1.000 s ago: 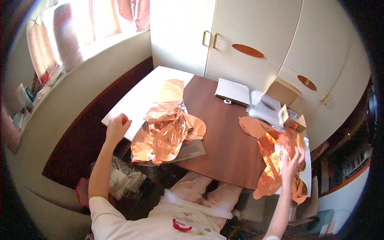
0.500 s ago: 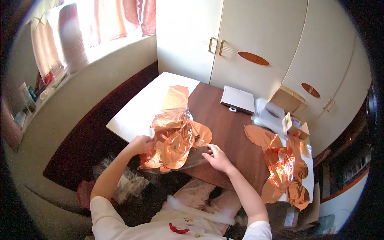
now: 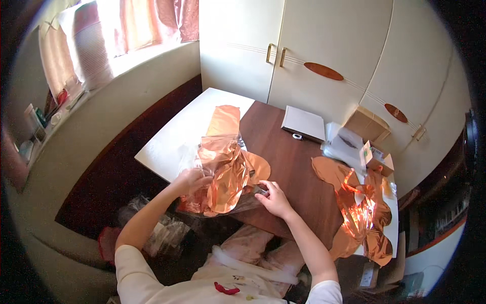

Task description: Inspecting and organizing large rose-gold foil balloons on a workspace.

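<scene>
A crumpled copper-coloured foil balloon (image 3: 225,177), deflated, lies at the near side of the table, partly inside a clear plastic bag (image 3: 188,158). Its flat rounded end (image 3: 225,120) stretches away over the white part of the tabletop. My left hand (image 3: 191,181) is closed on the clear bag at the foil's left edge, its fingertips over the foil. On the right side, my right hand (image 3: 275,199) pinches the bag's clear film between thumb and fingers, just below a rounded foil lobe. The exact grip of my left fingers is partly hidden.
A second flat copper foil balloon (image 3: 357,213) hangs over the table's right edge. Farther back are a white flat box (image 3: 302,123), a tape roll (image 3: 297,136), clear bags (image 3: 344,144) and cardboard boxes (image 3: 367,124). Crumpled clear plastic (image 3: 167,235) lies below, left of my legs.
My left hand has moved right and slightly inward over the foil, and clear film now rises at its far side. The right hand stays nearly in place, fingers closer together.
</scene>
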`<state>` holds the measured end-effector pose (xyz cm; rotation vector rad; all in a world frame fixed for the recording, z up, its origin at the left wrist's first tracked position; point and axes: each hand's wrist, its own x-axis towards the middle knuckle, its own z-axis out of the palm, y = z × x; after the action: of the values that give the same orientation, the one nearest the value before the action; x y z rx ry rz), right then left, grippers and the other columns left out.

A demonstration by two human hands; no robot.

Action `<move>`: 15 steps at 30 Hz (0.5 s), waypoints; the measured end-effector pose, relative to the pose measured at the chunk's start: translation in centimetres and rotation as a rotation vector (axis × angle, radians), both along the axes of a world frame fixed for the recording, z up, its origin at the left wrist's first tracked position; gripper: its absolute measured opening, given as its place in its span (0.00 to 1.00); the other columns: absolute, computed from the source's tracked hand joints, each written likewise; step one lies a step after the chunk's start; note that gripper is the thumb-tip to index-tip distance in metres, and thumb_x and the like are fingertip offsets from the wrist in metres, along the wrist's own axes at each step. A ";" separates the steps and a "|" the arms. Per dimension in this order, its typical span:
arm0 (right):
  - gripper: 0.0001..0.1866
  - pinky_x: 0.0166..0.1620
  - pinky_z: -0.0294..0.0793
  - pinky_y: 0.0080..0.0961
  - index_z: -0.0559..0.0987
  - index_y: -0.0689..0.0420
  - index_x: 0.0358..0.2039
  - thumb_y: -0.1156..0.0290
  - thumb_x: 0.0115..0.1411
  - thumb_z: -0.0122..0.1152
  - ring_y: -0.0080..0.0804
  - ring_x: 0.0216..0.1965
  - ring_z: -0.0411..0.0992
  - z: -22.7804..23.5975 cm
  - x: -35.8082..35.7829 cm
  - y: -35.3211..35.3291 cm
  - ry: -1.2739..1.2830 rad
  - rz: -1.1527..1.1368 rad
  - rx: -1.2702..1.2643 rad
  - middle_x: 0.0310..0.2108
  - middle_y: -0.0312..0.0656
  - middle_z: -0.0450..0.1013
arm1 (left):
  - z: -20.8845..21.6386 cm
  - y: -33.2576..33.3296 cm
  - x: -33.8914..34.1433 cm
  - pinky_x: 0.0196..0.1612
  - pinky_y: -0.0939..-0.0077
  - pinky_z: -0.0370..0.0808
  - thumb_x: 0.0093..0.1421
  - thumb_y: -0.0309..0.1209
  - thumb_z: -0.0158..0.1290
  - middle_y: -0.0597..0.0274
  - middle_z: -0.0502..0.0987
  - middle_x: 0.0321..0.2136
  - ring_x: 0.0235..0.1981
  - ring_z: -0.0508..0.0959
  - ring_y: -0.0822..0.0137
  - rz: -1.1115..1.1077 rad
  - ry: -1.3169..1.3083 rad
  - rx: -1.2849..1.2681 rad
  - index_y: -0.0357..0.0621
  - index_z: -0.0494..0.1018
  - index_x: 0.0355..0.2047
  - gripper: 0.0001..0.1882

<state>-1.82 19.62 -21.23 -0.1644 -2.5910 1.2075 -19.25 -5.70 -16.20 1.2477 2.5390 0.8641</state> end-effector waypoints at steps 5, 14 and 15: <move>0.30 0.47 0.66 0.34 0.63 0.56 0.51 0.64 0.48 0.63 0.46 0.43 0.66 0.4 0.3 -0.3 -0.051 -0.036 -0.012 0.42 0.51 0.63 | 2.6 0.8 1.5 0.32 0.74 0.71 0.53 0.35 0.54 0.55 0.76 0.27 0.27 0.74 0.68 0.014 -0.285 -0.043 0.36 0.75 0.33 0.14; 0.32 0.48 0.66 0.34 0.63 0.56 0.51 0.62 0.47 0.65 0.46 0.46 0.66 1.0 -0.1 -0.6 -0.056 -0.046 0.066 0.42 0.52 0.66 | 1.7 0.1 1.9 0.32 0.76 0.70 0.54 0.38 0.53 0.61 0.75 0.22 0.26 0.73 0.72 0.213 -0.554 0.097 0.35 0.76 0.29 0.15; 0.32 0.48 0.66 0.34 0.63 0.56 0.51 0.62 0.47 0.65 0.46 0.46 0.66 0.9 -0.1 -0.5 -0.056 -0.045 0.068 0.42 0.52 0.66 | 1.5 0.5 1.9 0.32 0.77 0.70 0.54 0.36 0.54 0.61 0.76 0.23 0.26 0.73 0.73 0.085 -0.432 0.051 0.37 0.76 0.30 0.13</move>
<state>-1.93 19.13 -20.36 -0.2439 -2.6574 1.1130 -17.38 -5.25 -14.71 0.8542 2.2458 1.0866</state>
